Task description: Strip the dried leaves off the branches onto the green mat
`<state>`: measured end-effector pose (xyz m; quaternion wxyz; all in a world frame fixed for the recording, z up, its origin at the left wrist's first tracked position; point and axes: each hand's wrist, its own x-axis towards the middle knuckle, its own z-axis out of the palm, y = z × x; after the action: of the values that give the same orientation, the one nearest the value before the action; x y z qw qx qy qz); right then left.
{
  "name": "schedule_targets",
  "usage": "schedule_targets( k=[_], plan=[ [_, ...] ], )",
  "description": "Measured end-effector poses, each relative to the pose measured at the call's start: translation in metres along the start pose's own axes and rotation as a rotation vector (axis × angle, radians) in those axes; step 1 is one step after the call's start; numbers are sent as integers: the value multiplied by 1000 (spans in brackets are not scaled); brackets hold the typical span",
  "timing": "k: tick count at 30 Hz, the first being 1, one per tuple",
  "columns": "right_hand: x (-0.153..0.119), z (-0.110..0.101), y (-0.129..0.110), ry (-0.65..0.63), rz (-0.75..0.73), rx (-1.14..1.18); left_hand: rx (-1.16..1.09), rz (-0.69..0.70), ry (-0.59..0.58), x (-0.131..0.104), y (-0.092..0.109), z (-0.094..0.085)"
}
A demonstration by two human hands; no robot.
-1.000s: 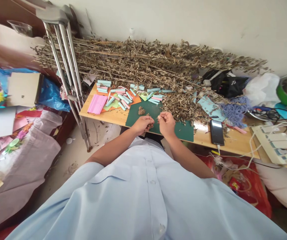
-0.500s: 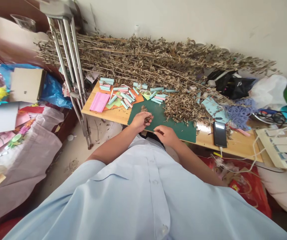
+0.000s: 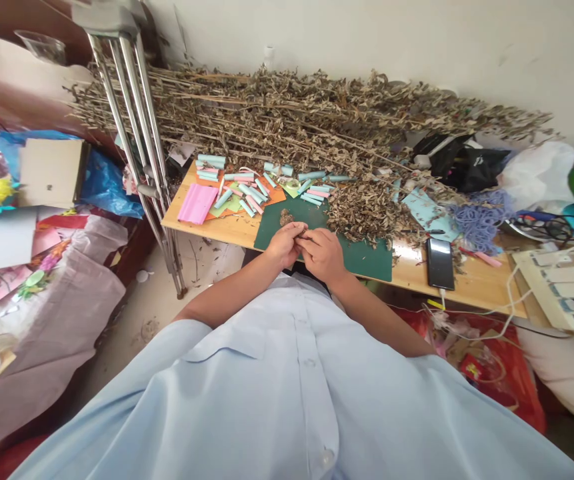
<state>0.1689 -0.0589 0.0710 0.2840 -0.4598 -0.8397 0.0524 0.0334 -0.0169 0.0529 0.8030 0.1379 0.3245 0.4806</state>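
Note:
My left hand is closed on a small bunch of dried leaves, whose top sticks out above the fingers. Pressed up against it, my right hand has its fingers closed at the same bunch; what lies between its fingertips is hidden. Both hands are over the front edge of a dark green mat. A heap of loose dried leaves covers the mat's back right part. Blue and pink paper rolls lie behind and to the left, near a folded pink sheet.
Long dried stalks line the wall. Metal crutches stand at the table's left. On the right are a phone with a cable, a power strip, blue cord and a light blue sheet.
My right hand has moved left and up from the mat's front edge to meet my left hand. Its fingers now touch the bunch. The view has shifted slightly.

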Motion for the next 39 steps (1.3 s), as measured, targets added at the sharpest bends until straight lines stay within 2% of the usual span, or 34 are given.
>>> schedule_targets(
  k=[5,11,19,27,39],
  plan=[
    [3,7,1,58,41,-14,-13,6,28,-1,-1,-3],
    [7,14,7,138,179,39,-28,11,-5,-1,-4,-4],
    [12,16,19,28,166,-20,-22,-7,-3,-1,-4,-2],
    [9,5,14,-44,79,60,-24,22,59,-1,-3,-4],
    [6,10,9,23,165,49,-12,44,64,0,-4,-3]
  ],
)
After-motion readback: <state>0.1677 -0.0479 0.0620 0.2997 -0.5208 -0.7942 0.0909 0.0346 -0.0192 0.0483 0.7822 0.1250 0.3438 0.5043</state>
